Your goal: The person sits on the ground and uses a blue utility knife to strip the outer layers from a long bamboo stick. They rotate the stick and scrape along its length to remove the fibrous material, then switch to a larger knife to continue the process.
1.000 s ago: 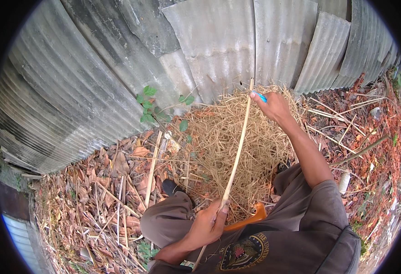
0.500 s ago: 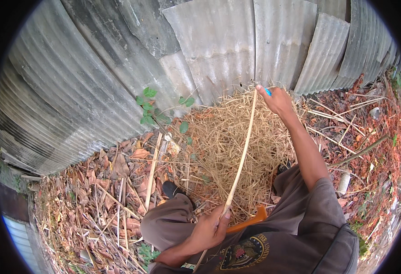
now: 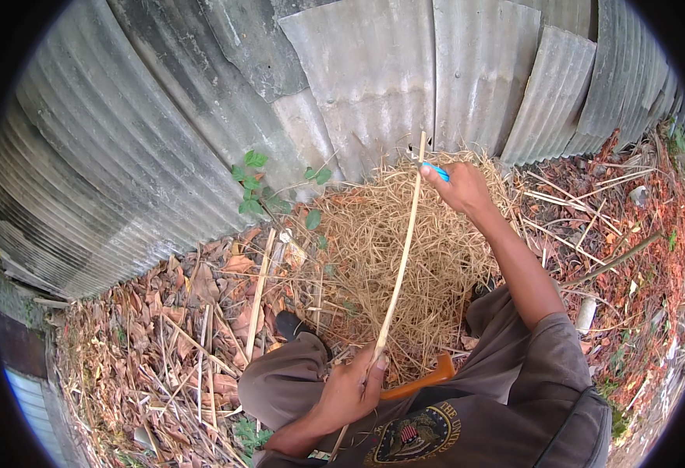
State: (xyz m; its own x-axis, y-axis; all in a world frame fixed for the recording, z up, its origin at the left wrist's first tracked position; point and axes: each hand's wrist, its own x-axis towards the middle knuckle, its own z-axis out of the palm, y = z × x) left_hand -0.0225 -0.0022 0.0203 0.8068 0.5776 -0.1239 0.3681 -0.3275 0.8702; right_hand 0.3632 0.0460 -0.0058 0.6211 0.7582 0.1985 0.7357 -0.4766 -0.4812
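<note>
A long, pale, peeled stick [image 3: 401, 281] runs slantwise from my lap up toward the metal fence. My left hand [image 3: 353, 388] is wrapped round its lower part, and the thin tail end comes out below the fist. Farther out, my right hand [image 3: 458, 186] grips a small tool with a bright blue handle [image 3: 437, 171]. Its thin metal end crosses the stick just below the stick's far tip; whether it is a knife blade is too small to tell. A curved orange piece [image 3: 424, 379], partly hidden by my shirt, lies between my legs.
A heap of dry straw-like shavings [image 3: 358, 249] covers the ground between my feet. Corrugated metal sheets [image 3: 373, 86] stand close in front. Dry leaves [image 3: 163, 312] and loose sticks lie to the left, with a leafy green plant [image 3: 253, 183] by the fence. A branch [image 3: 619, 260] lies right.
My right hand and the blue-handled tool have come down the stick, toward me, so the stick's far tip now shows beyond them. The stick and my left hand have shifted slightly left.
</note>
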